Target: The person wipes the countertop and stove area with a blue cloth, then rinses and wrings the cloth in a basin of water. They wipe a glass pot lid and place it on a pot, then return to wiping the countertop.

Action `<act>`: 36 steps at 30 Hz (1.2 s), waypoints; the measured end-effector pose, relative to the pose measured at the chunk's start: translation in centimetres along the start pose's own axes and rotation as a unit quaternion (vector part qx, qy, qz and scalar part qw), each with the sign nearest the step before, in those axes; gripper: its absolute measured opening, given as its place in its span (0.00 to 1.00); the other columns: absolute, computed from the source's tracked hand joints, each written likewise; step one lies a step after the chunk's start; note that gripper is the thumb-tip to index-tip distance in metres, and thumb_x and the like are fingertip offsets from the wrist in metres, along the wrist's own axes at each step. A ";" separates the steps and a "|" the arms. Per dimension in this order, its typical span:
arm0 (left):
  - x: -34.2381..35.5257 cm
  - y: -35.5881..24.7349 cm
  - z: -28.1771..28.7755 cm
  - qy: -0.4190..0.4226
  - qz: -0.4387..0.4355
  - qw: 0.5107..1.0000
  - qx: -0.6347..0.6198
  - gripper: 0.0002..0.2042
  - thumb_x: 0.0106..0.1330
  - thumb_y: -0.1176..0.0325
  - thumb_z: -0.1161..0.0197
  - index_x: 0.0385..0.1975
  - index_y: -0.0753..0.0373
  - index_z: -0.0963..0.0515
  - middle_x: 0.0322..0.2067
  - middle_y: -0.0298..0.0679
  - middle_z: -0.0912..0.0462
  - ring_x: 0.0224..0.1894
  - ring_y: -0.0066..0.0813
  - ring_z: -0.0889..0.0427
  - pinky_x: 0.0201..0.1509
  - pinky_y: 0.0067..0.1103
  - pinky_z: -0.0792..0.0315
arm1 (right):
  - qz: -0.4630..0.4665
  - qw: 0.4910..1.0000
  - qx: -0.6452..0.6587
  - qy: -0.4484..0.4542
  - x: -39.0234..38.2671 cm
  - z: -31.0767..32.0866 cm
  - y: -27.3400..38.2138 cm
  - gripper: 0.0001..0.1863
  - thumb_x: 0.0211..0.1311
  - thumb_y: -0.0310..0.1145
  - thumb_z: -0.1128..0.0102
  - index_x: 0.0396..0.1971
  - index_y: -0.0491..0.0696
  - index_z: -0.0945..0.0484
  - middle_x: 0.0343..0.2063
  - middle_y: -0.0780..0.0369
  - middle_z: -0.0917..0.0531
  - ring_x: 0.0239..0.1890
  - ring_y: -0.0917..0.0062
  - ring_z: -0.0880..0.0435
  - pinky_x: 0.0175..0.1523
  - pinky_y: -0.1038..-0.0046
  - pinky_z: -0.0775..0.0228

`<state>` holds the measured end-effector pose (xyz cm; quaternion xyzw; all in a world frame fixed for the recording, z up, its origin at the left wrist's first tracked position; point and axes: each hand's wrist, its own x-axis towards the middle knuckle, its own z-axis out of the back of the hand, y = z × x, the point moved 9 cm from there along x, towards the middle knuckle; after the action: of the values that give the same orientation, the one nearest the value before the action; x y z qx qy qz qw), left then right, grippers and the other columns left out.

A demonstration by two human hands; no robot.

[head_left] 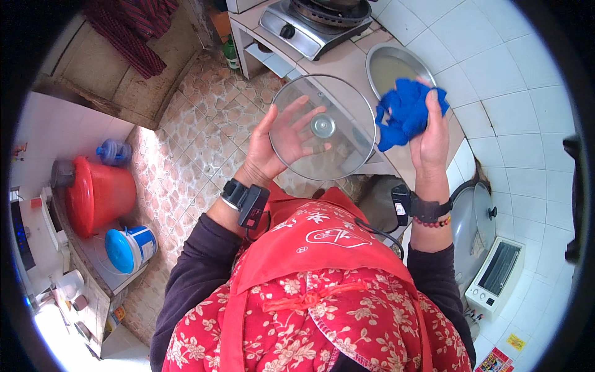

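Note:
My left hand [273, 139] holds a round glass lid [338, 149] upright-tilted in front of me, thumb at its left rim and spread fingers visible through the glass around the metal centre fitting. My right hand [427, 139] grips a crumpled blue cloth [403, 111] just right of the lid. Behind the cloth, a round metal basin [387, 62] with murky liquid rests on the tiled counter [365, 42].
A gas stove [285, 28] with a pan tops the counter. At left are a red bucket [105, 192], blue-lidded bucket [127, 248] and wooden surface [118, 80] with patterned cloth. A large lid [471, 235] and white appliance [493, 276] stand at right, beside the tiled wall.

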<state>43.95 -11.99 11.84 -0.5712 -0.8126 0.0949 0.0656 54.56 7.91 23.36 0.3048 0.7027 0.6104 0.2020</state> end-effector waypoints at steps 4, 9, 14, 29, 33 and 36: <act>-0.3 -0.4 -0.8 -0.010 -0.019 0.999 0.032 0.38 0.70 0.38 0.50 0.72 0.56 0.46 0.71 0.52 0.45 0.71 0.51 0.41 0.69 0.60 0.43 | 0.100 0.987 0.010 0.127 1.4 -6.5 2.4 0.28 0.73 0.51 0.49 0.65 0.49 0.33 0.53 0.60 0.23 0.53 0.73 0.22 0.57 0.70 0.27; 0.1 -0.3 -1.3 -0.046 -0.047 0.993 0.100 0.37 0.70 0.37 0.50 0.72 0.55 0.45 0.70 0.49 0.41 0.70 0.48 0.37 0.68 0.55 0.39 | 0.262 0.848 -0.443 0.126 0.2 -14.3 -3.5 0.34 0.67 0.40 0.41 0.69 0.47 0.41 0.68 0.48 0.38 0.71 0.56 0.39 0.73 0.59 0.47; -0.5 -1.6 0.1 -0.116 -0.103 0.981 0.116 0.36 0.72 0.37 0.53 0.71 0.57 0.43 0.67 0.49 0.35 0.67 0.43 0.32 0.68 0.45 0.34 | 0.273 0.809 -0.450 0.262 -3.5 -17.4 -6.4 0.37 0.61 0.32 0.38 0.69 0.46 0.41 0.69 0.48 0.40 0.72 0.53 0.42 0.73 0.56 0.48; -0.5 0.2 0.5 -0.121 -0.088 0.985 0.080 0.33 0.73 0.39 0.53 0.68 0.56 0.40 0.66 0.50 0.36 0.67 0.46 0.32 0.65 0.55 0.34 | 0.341 0.717 -0.492 0.357 -4.5 -15.8 -5.4 0.40 0.49 0.29 0.30 0.66 0.51 0.34 0.70 0.58 0.37 0.70 0.61 0.36 0.64 0.59 0.36; -0.2 0.3 -0.1 -0.065 -0.063 0.994 0.059 0.36 0.70 0.38 0.49 0.70 0.57 0.43 0.70 0.53 0.44 0.69 0.55 0.39 0.68 0.59 0.41 | 0.335 0.712 -0.542 0.295 -0.2 -14.4 -5.6 0.37 0.51 0.27 0.31 0.65 0.53 0.32 0.68 0.59 0.34 0.70 0.63 0.36 0.65 0.60 0.36; -0.5 -0.8 -0.1 -0.054 -0.086 0.992 0.070 0.39 0.70 0.38 0.49 0.72 0.59 0.47 0.71 0.55 0.47 0.69 0.56 0.38 0.68 0.60 0.41 | 0.298 0.699 -0.582 0.290 0.9 -12.7 -5.8 0.37 0.52 0.25 0.32 0.65 0.52 0.32 0.68 0.58 0.34 0.70 0.61 0.36 0.67 0.59 0.38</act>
<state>43.39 -12.72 12.11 -0.4869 -0.8526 0.1767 0.0693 44.47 -1.24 19.94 0.1278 0.1034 0.9841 -0.0674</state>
